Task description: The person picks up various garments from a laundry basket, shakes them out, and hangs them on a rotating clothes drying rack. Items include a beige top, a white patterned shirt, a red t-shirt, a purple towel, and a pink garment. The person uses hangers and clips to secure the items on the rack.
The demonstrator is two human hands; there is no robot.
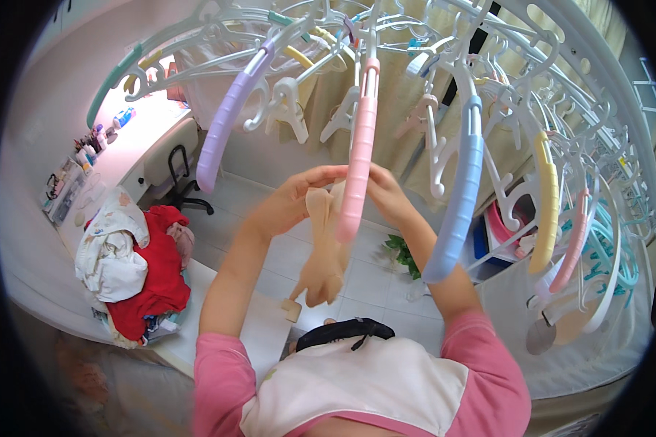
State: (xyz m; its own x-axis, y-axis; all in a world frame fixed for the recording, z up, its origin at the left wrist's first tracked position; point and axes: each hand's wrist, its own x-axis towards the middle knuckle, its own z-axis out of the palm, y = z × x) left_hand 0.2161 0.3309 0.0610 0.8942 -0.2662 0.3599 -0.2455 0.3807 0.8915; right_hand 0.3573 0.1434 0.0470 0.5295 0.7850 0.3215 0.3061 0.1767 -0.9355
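A thin beige fabric garment hangs down below my two raised hands. My left hand has its fingers curled around the garment's upper end. My right hand is just right of a pink padded hanger, which partly hides the fingers and the cloth between the hands; whether this hand grips the cloth cannot be told. A purple padded hanger hangs to the left and a blue one to the right, in front of my right forearm.
Many hangers hang from a white rack overhead, among them a yellow padded one. A pile of clothes with a red garment lies at left, near a desk and an office chair. A green plant stands on the tiled floor.
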